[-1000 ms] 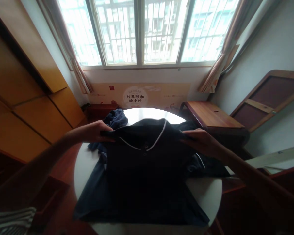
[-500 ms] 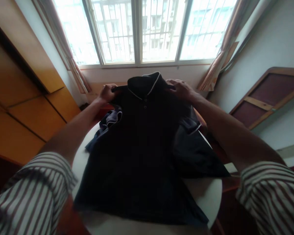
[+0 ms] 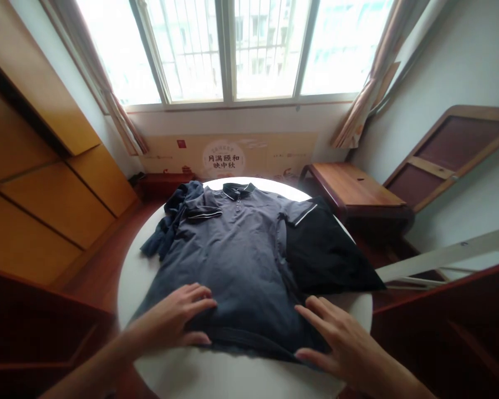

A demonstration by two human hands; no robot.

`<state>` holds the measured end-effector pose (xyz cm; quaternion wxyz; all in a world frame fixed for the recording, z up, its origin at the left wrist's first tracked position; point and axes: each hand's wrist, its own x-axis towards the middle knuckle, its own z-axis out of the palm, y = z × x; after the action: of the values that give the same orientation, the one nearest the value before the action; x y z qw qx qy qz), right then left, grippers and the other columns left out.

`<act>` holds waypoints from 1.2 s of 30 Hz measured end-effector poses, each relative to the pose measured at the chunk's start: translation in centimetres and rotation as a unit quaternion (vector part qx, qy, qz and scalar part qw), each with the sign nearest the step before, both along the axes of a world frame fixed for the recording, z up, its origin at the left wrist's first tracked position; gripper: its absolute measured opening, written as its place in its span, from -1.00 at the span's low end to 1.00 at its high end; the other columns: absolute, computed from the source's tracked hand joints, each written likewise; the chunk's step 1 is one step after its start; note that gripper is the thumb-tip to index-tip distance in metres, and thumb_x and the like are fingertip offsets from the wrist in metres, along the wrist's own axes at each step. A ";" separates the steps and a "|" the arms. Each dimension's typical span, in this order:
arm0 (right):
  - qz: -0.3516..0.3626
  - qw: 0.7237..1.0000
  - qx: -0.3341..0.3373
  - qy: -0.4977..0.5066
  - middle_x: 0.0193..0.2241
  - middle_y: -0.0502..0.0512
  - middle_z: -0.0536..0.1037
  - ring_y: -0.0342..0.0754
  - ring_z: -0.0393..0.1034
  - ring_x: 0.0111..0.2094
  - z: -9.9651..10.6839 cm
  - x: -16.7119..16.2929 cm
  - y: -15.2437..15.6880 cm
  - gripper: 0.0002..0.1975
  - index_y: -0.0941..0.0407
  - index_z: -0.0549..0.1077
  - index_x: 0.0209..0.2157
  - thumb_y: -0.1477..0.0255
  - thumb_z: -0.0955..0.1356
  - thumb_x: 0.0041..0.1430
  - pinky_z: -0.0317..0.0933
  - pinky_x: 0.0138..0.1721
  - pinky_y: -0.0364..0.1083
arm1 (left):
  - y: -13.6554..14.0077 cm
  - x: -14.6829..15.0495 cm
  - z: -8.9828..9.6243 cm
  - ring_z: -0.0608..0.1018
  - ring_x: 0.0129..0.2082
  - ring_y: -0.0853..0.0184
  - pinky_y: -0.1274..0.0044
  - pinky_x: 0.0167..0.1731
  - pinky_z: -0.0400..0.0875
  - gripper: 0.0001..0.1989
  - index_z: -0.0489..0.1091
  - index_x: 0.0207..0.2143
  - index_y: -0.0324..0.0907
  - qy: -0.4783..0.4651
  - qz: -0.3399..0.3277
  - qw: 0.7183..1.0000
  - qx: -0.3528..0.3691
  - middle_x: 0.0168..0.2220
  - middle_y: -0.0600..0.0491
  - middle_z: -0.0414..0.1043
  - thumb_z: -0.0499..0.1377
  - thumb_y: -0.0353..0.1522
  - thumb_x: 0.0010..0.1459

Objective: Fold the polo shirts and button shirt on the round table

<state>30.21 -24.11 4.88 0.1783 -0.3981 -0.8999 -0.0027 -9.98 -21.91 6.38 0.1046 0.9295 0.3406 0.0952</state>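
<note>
A dark grey-blue polo shirt with white-trimmed collar and sleeves lies spread, buttons up, on a round white table. Its collar points toward the window and its hem is near me. Over the hem's left part, my left hand has thumb and fingers apart. My right hand is at the hem's right corner, its fingers likewise apart. Under the shirt's right sleeve lies a black folded cloth. By the left sleeve sits a crumpled dark blue garment.
Behind the table on the right stands a brown wooden side table. Yellow wooden cabinets line the left side. A printed banner runs below the window. Dark red furniture edges flank me on both sides.
The polo shirt was held up by its shoulders and now lies on the table. Both hands have left the shoulders and come back to the hem near me.
</note>
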 end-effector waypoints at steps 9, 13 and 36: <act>0.003 0.995 0.098 0.033 -0.18 0.25 0.59 0.08 0.52 -0.19 -3.6 1.2 -4.5 -0.65 0.12 0.55 -0.06 0.58 0.20 0.28 0.48 -0.17 0.05 | -4.5 -6.4 -3.7 0.53 -0.02 0.22 0.37 0.01 0.53 -0.34 0.33 0.21 -0.09 -0.002 0.055 0.991 0.121 -0.01 -0.07 0.47 -0.04 -0.68 0.10; 0.022 0.998 0.049 0.044 -0.40 0.15 0.56 -0.01 0.47 -0.39 -1.9 0.9 -4.9 -0.67 0.09 0.53 -0.30 0.60 0.17 0.31 0.42 -0.30 -0.03 | -4.7 -7.8 -3.7 0.56 -0.28 0.32 0.54 -0.23 0.57 -0.42 0.35 0.18 -0.05 -0.039 0.030 0.991 0.121 -0.23 -0.02 0.49 -0.04 -0.65 0.19; -0.170 0.946 -0.222 0.165 -0.49 0.06 0.49 -0.02 0.43 -0.45 -1.2 -1.4 -1.6 -0.70 0.06 0.29 -0.41 0.31 0.13 0.40 0.23 -0.37 -0.08 | -8.2 -10.9 -4.8 0.53 -0.34 0.35 0.56 -0.28 0.48 -0.57 0.41 0.13 -0.06 -0.061 0.056 0.980 0.183 -0.31 0.02 0.48 0.04 -0.54 0.28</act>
<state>28.80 -25.75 3.64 0.2284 -0.5698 -0.7542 0.2330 -20.90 -30.08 1.58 -0.0518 0.9048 0.3619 0.2183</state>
